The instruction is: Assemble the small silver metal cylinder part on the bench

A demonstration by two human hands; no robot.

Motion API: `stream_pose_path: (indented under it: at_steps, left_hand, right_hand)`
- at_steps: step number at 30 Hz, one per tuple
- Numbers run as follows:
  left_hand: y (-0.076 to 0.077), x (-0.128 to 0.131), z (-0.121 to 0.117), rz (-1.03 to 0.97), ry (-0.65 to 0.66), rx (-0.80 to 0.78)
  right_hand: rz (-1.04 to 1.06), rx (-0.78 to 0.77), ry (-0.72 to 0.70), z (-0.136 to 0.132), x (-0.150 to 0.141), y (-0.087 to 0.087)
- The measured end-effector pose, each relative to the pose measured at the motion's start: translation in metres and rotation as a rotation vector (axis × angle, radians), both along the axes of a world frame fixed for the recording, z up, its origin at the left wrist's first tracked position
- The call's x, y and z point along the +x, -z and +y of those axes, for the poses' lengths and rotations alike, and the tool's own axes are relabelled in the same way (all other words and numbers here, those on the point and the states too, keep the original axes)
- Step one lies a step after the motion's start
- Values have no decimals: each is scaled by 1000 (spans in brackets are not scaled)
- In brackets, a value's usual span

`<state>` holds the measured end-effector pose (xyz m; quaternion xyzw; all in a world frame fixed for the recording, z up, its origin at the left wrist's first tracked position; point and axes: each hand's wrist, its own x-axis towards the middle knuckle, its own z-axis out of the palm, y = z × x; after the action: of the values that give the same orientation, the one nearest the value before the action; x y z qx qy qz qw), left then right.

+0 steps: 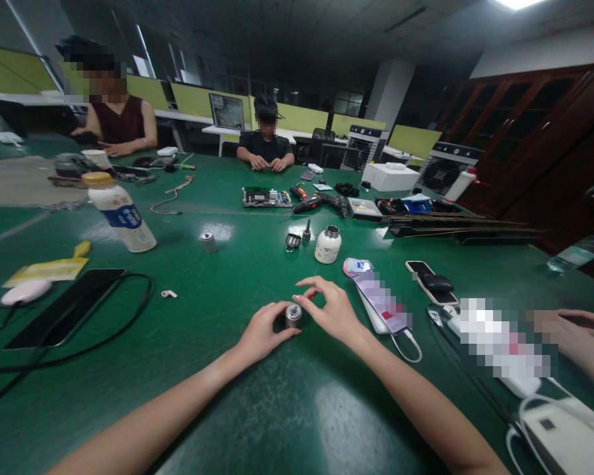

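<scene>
A small silver motor [294,316], cylindrical with a short shaft on top, stands upright on the green table [218,409]. My left hand [264,330] grips its side between thumb and fingers. Just to the right and slightly above hovers my right hand [329,309], thumb and fingers apart and holding nothing; its fingertips are close to the motor's top. A similar metal cylinder [208,242] stands farther off to the left. Beyond my hands are an uncapped white bottle [328,245], a metal cup-shaped lid [292,242] and a small dark fitting [307,230].
At left are a milk bottle [123,218], a black tablet [66,310], cables and an earbud [169,294]. Phones [383,300] and charging cords lie at right, near another person's hand [574,333]. A circuit board [266,198] and power drills [307,201] lie farther back; two people sit across.
</scene>
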<state>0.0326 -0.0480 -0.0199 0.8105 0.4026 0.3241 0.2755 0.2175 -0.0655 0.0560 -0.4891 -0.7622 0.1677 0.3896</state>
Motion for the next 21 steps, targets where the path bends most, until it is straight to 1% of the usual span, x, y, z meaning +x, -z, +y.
stream_pose_path:
  at_steps: [2, 5, 8, 11, 14, 17, 19, 21]
  left_hand:
    - [0, 0, 0, -5, 13, -6]
    - [1, 0, 0, -16, 26, -9]
    - [2, 0, 0, -17, 17, -10]
    - [2, 0, 0, -12, 16, -10]
    - [1, 0, 0, -10, 15, -10]
    - [0, 0, 0, -7, 19, -15]
    - [-1, 0, 0, -8, 24, -20]
    - [-2, 0, 0, -6, 18, -23]
  right_hand:
    - [-7, -4, -48, -1, 1, -1]
    - [-88, -23, -104, -1, -2, 4]
    - [-95, -40, -94, -1, -6, 11]
    - [-35, -43, -100, 0, -7, 12]
    - [81, -57, -116, 4, 1, 5]
    - [160, -52, -75, 13, 15, -1]
    - [142, -60, -76, 21, 23, 3]
    - [66, -94, -97, 28, 29, 14]
